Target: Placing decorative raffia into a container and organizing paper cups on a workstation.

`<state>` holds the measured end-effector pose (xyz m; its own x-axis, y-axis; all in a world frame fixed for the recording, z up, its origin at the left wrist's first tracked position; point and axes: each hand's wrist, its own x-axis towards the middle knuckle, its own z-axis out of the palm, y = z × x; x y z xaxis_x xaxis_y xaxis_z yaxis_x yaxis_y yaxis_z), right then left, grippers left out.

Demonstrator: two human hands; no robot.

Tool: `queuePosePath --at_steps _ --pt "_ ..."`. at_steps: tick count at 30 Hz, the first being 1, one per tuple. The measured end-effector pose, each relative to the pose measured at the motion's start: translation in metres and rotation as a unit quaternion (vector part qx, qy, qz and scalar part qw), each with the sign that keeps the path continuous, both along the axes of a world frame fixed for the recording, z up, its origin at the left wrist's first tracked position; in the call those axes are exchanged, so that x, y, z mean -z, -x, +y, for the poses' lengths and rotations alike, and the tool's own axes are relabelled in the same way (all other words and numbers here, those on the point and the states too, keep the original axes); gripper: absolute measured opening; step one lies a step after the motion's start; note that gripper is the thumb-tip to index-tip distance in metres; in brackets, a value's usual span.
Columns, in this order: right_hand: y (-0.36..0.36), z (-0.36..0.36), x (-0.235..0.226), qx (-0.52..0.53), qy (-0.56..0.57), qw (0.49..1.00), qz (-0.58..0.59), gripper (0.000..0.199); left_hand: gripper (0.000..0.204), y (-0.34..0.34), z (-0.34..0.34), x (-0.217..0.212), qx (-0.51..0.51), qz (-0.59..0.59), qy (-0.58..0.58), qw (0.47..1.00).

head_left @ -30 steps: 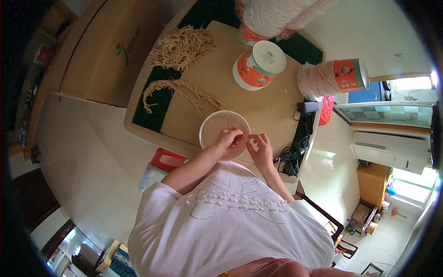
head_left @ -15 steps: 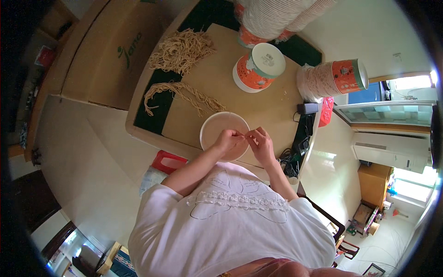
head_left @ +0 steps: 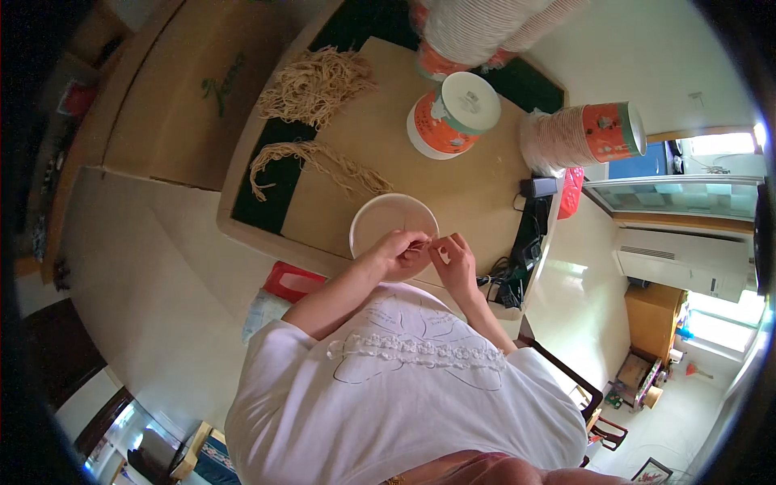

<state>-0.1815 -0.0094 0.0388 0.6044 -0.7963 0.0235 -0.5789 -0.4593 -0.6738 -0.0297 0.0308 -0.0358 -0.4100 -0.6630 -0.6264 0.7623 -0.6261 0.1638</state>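
Observation:
Over the near side of a white round tub (head_left: pixel 368 217), my left hand (head_left: pixel 400 249) and my right hand (head_left: pixel 455 263) meet with thumbs and fingertips pinched together. Something thin and pale seems to be between them, too small to name. The tub's inside is partly hidden by my left hand. Beyond the tub lies a loose twisted bundle of beige cords (head_left: pixel 315 158). Farther back at the left is a bigger tangled heap of the same cords (head_left: pixel 315 87).
A cardboard sheet (head_left: pixel 477 194) covers much of the table. An upside-down orange paper tub (head_left: pixel 440 123) stands on it. Stacked paper tubs lie right (head_left: pixel 578 136) and stand behind (head_left: pixel 477 32). A black adapter (head_left: pixel 537 188) and cables sit right; a large carton (head_left: pixel 190 105) stands left.
My left hand has turned and its fingers have curled in more. My right hand has shifted slightly down, its fingertips still close to the left ones.

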Motion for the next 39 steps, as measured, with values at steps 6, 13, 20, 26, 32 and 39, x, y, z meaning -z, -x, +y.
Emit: queuePosePath --at_steps 6,13,20,26,32,39 --pt "0.002 0.0 -0.012 -0.006 -0.054 0.998 0.004 0.01 0.019 -0.002 -0.004 -0.004 0.037 -0.029 -0.039 0.998" --pt "0.006 -0.008 -0.015 -0.071 -0.031 0.996 0.035 0.007 0.015 -0.003 -0.003 0.0 0.044 -0.022 0.003 0.999" --pt "-0.004 -0.027 -0.022 -0.014 -0.039 0.998 0.053 0.007 0.014 0.011 0.0 0.009 -0.06 -0.282 0.123 0.95" --pt "-0.015 -0.04 -0.013 -0.071 0.017 0.997 0.001 0.006 0.015 0.01 0.002 -0.009 -0.1 -0.496 0.258 0.823" --pt "-0.027 -0.046 -0.019 -0.128 0.085 0.988 0.016 0.005 0.014 0.006 0.007 -0.054 -0.048 -0.675 0.248 0.693" --pt "-0.032 -0.063 -0.02 -0.193 0.059 0.979 0.042 0.005 0.009 0.003 0.008 -0.047 -0.068 -0.698 0.264 0.662"
